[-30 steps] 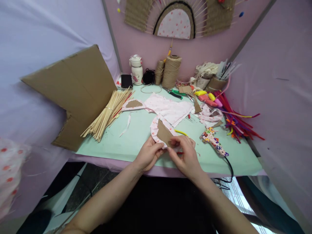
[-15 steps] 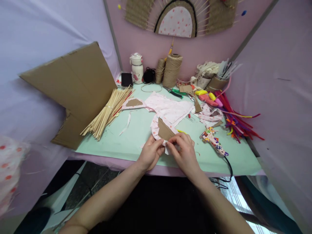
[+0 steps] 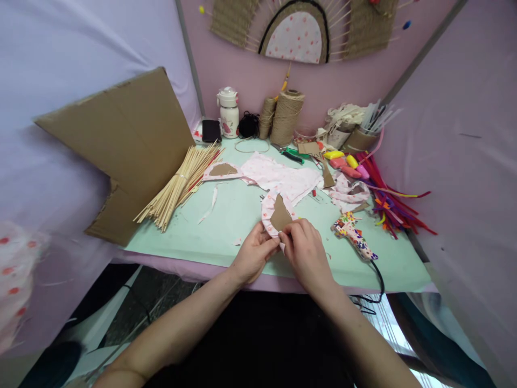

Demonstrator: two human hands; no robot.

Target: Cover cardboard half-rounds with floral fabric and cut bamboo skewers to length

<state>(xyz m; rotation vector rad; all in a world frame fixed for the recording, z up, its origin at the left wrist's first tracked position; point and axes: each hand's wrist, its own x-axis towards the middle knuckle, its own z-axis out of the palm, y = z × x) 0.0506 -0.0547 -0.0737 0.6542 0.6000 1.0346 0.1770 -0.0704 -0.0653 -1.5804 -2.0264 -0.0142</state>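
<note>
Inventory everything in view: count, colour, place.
fabric-edged cardboard: one, brown and pink, front
similar piece: one, brown and pink, left
spread cloth: one, pink, centre
stick bundle: one, tan, left
cardboard sheet: one, brown, left
flat object: one, black, back
bottle: one, white, back
cord bundle: one, black, back
twine spools: two, tan, back
sticks holder: one, brown, right
glue gun: one, floral, right
lumps: several, yellow and pink, right
pipe cleaners: many, mostly red, right
wall hanging: one, mostly tan, above
table: one, mint green, centre
left hand: one, bare, front
right hand: one, bare, front
</note>
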